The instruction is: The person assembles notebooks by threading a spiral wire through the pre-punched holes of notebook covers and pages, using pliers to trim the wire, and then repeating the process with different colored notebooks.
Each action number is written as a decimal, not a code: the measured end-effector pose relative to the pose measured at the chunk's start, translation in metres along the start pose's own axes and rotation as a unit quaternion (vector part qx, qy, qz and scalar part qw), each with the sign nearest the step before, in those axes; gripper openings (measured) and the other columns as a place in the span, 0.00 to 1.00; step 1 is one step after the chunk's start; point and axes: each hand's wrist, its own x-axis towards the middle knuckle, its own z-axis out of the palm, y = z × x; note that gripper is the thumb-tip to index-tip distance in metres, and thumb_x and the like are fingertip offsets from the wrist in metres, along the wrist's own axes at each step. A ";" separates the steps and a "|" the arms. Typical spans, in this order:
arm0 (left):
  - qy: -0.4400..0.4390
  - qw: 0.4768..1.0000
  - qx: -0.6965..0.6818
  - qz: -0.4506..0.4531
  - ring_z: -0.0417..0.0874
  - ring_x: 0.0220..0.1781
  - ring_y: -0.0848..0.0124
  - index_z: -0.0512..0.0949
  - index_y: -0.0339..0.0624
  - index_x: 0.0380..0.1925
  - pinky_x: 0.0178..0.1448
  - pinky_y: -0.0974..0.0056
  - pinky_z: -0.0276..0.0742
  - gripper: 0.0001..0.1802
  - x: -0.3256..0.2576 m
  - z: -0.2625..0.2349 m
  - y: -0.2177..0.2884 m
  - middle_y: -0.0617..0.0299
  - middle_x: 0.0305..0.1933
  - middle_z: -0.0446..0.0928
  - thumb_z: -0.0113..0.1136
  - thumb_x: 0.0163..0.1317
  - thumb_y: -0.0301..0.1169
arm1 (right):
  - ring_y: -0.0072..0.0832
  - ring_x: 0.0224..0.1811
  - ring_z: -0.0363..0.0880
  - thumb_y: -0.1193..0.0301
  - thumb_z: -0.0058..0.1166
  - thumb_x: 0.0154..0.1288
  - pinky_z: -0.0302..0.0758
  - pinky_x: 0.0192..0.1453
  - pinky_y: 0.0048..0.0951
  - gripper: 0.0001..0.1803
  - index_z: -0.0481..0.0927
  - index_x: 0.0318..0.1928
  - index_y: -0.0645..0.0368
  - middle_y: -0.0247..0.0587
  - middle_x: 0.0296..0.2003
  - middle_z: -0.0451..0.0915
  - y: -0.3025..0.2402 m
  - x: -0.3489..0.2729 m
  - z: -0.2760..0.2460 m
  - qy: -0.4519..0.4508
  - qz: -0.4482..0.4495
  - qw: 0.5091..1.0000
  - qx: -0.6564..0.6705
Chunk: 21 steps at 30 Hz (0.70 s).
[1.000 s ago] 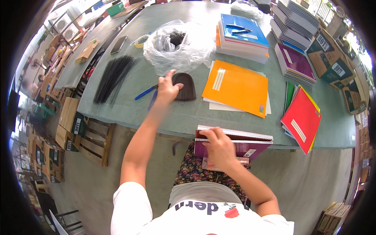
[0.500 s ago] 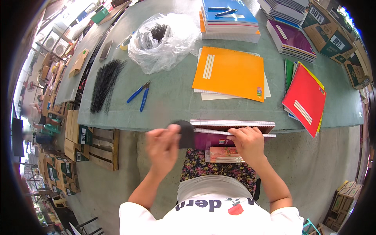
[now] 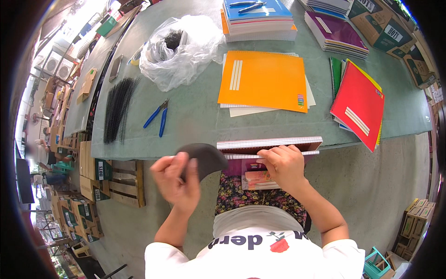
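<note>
My right hand (image 3: 284,168) is closed on a purple-covered notebook (image 3: 234,166), held on edge across my lap by the table's near side. A second block of pages (image 3: 269,143) lies right behind it, and a dark gap shows between them. To the left, my left hand (image 3: 179,179) has its fingers closed on a black, curved thing (image 3: 204,160) smeared by motion. It reaches to the notebook's left end and looks like one of the black binding coils (image 3: 118,109) on the table. Below the notebook, a clear packet with a pink print (image 3: 260,180) rests at my lap.
Blue-handled cutters (image 3: 158,118) and a plastic bag with coils (image 3: 186,51) lie on the table (image 3: 195,102). Orange notebooks (image 3: 262,81), red notebooks (image 3: 358,107), a blue-topped stack (image 3: 260,21) and purple stack (image 3: 337,32) stand beyond. Cartons (image 3: 390,32) line the right side; a pallet (image 3: 127,181) is left.
My left hand has moved left, away from the notebook, and the black thing between shows longer and more curved. My right hand keeps its hold. The whole view has shifted slightly.
</note>
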 end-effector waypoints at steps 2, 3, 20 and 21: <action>-0.128 0.990 -0.057 -0.029 0.76 0.37 0.65 0.82 0.45 0.39 0.35 0.61 0.75 0.21 -0.005 0.015 0.005 0.59 0.32 0.76 0.63 0.41 0.16 | 0.29 0.25 0.76 0.69 0.60 0.49 0.67 0.32 0.31 0.06 0.81 0.31 0.50 0.30 0.21 0.78 0.000 0.002 -0.001 -0.006 0.003 1.000 -0.001; -0.125 0.990 -0.056 -0.026 0.76 0.37 0.65 0.82 0.45 0.39 0.35 0.61 0.75 0.21 -0.009 0.013 0.007 0.59 0.32 0.76 0.63 0.41 0.16 | 0.29 0.25 0.76 0.69 0.60 0.49 0.67 0.32 0.31 0.06 0.81 0.31 0.50 0.30 0.21 0.78 0.000 0.004 -0.002 -0.013 0.007 1.000 -0.002; -0.121 0.990 -0.075 -0.004 0.75 0.34 0.64 0.81 0.43 0.37 0.36 0.64 0.74 0.17 0.024 0.024 0.030 0.58 0.31 0.73 0.64 0.45 0.18 | 0.40 0.32 0.79 0.69 0.61 0.51 0.75 0.40 0.35 0.12 0.82 0.38 0.58 0.43 0.30 0.81 0.023 -0.004 -0.062 -0.121 0.072 0.989 0.035; 0.009 0.999 -0.046 0.000 0.76 0.34 0.62 0.81 0.44 0.37 0.37 0.64 0.75 0.16 0.030 0.022 0.033 0.57 0.31 0.72 0.65 0.44 0.19 | 0.32 0.31 0.81 0.71 0.62 0.52 0.76 0.39 0.30 0.11 0.82 0.37 0.60 0.43 0.30 0.82 0.031 -0.005 -0.074 -0.138 0.147 0.977 0.077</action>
